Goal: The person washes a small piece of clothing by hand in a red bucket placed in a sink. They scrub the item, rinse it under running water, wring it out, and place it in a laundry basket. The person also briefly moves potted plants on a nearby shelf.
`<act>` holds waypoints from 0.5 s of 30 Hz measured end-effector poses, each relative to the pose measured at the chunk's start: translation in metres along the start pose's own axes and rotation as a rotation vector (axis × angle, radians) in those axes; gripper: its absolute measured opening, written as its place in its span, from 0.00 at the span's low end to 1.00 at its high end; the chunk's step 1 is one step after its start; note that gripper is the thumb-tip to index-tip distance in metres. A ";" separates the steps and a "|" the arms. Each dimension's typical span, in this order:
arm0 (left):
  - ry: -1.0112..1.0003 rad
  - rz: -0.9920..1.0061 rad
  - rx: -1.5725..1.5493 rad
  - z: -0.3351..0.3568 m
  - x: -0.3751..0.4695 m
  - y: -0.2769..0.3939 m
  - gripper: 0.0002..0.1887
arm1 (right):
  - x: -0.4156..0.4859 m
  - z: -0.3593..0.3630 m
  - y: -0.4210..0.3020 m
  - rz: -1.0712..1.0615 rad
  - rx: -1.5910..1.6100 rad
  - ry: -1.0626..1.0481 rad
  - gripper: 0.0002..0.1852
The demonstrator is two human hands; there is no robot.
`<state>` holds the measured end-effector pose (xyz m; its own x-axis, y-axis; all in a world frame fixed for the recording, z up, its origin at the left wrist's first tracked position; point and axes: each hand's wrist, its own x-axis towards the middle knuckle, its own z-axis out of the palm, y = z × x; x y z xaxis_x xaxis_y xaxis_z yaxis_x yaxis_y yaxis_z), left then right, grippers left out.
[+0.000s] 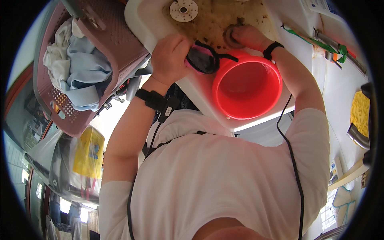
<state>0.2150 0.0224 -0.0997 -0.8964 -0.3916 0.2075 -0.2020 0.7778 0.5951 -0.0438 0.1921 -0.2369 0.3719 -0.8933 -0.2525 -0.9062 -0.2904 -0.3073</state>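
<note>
My left hand [171, 57] is closed around a black fabric item with pink edging [203, 58], perhaps a small shoe or pouch. A black strap sticks out from it above the red plastic bucket [247, 87]. My right hand [250, 37] reaches over the stained basin floor of the white sink [141, 18]. Its fingertips are at a round brown ring [232, 37], which may be a drain or a loose part; whether they grip it is hidden. The red bucket stands tilted towards me at the sink's near corner, below my right wrist.
A white perforated disc [184, 10] lies in the basin. At left, a pink laundry basket [120, 33] holds white and light-blue cloth [85, 63]. Below it hangs a clear plastic bag [63, 162]. A metal bar with green ties [325, 39] runs along the right wall. Cables trail from both wrists.
</note>
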 end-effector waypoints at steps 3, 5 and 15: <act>0.010 0.010 -0.008 -0.001 0.002 0.001 0.16 | 0.001 0.004 0.001 -0.006 -0.004 -0.045 0.03; -0.002 0.012 -0.015 -0.002 0.003 0.002 0.14 | 0.001 0.004 0.003 -0.025 -0.012 -0.019 0.03; 0.018 0.040 -0.011 -0.002 0.004 0.001 0.12 | 0.002 0.002 0.003 -0.020 -0.082 -0.029 0.03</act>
<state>0.2122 0.0208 -0.0971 -0.8963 -0.3694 0.2453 -0.1618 0.7875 0.5947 -0.0451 0.1903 -0.2399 0.3951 -0.8768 -0.2739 -0.9113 -0.3367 -0.2369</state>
